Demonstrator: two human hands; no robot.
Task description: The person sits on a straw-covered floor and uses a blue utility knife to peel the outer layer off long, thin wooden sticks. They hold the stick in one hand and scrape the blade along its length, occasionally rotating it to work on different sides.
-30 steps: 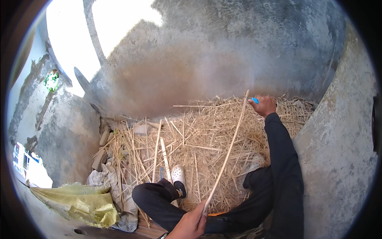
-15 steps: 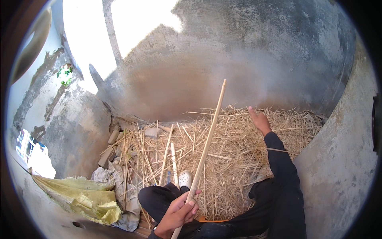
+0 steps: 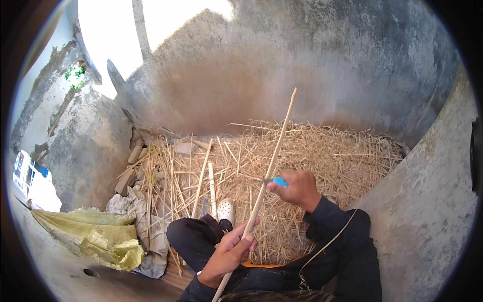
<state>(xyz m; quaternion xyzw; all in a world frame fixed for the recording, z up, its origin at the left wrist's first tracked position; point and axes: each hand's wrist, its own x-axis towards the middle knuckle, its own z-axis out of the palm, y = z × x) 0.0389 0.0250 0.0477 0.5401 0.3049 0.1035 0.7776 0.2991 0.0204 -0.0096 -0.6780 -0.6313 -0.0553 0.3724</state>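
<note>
A long, pale wooden or bamboo stick (image 3: 280,141) slants up and away from my lap. My left hand (image 3: 229,255) is closed around its lower part. Against the stick's middle rests a small blue-handled knife (image 3: 280,181), gripped in my right hand (image 3: 302,190); its short dark blade meets the stick's right side. A thin curled strip (image 3: 333,240) lies across my right forearm and trails toward my lap.
Shavings (image 3: 332,156) heap along the grey wall (image 3: 302,60). Two pale sticks stand near my white clog (image 3: 226,209), with thin strips to their left. A yellow sack (image 3: 95,236) lies at left, beside wood pieces (image 3: 125,182) and a greyish cloth.
My right hand has come in from the far right to the stick's middle, where the blue knife now shows. The thin strip has shifted down my right arm. The whole view has tilted slightly.
</note>
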